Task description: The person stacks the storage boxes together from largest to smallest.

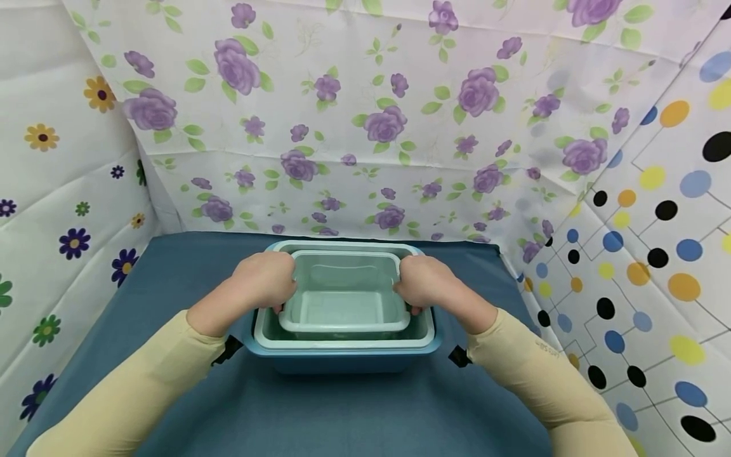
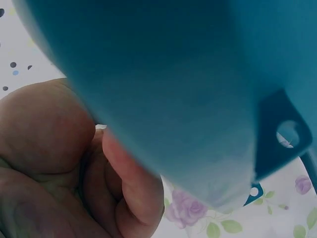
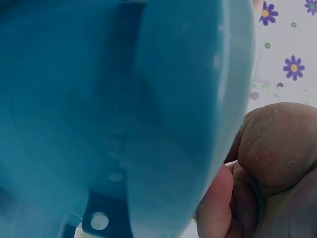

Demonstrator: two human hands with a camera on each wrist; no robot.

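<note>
A small pale green rectangular basin [image 1: 342, 308] sits within a larger pale one [image 1: 342, 344], and both are nested in a blue basin [image 1: 342, 364]. At the small basin's left end, my left hand [image 1: 264, 277] grips the rim with curled fingers. My right hand [image 1: 427, 282] grips the opposite end the same way. In the left wrist view, the blue basin's wall [image 2: 163, 94] fills much of the picture beside the curled fingers [image 2: 141, 193]. The right wrist view has that blue wall [image 3: 168, 119] too, with a holed tab [image 3: 91, 213] low down. The small basin looks bare inside.
A dark blue cloth [image 1: 342, 412] covers the table under the basins. Behind it hangs a white sheet with purple roses [image 1: 385, 124]. Patterned sheets stand on both sides, flowered at left [image 1: 57, 190] and dotted at right [image 1: 657, 285].
</note>
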